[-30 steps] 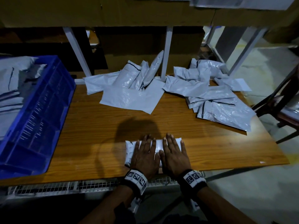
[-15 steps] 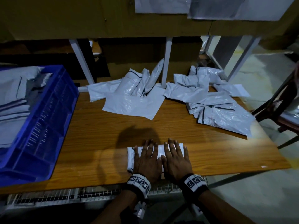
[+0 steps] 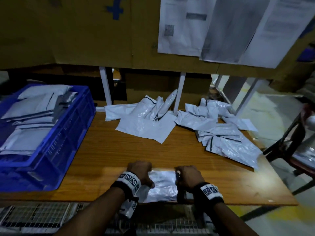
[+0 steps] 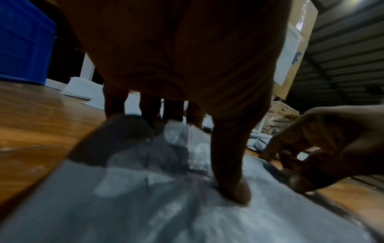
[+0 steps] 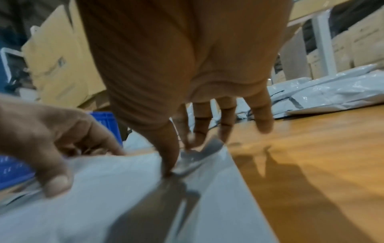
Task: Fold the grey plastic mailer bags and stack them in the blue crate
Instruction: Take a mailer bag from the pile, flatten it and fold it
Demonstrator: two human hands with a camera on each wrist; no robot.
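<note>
A folded grey mailer bag (image 3: pixel 162 184) lies at the near edge of the wooden table (image 3: pixel 110 155). My left hand (image 3: pixel 142 174) grips its left end: the thumb (image 4: pixel 234 192) presses on top and the fingers curl over the far edge. At the bag's right end (image 5: pixel 207 180), my right hand (image 3: pixel 186 178) pinches it between thumb and fingertips (image 5: pixel 190 141). The blue crate (image 3: pixel 56 150) stands at the left and holds stacks of folded mailers (image 3: pixel 32 116). Loose unfolded mailers lie in two heaps, at the back centre (image 3: pixel 144 126) and the back right (image 3: pixel 226 138).
A cardboard wall (image 3: pixel 85 31) with paper sheets (image 3: pixel 221 28) hangs over the back of the table. White frame legs (image 3: pixel 179 92) stand among the loose bags. A dark chair (image 3: pixel 293 147) is off the right edge, and wire mesh (image 3: pixel 34 217) runs under the front edge.
Both hands lay flat side by side on the folded bag. They have moved apart to its two ends and curled onto it. The head view has tilted up.
</note>
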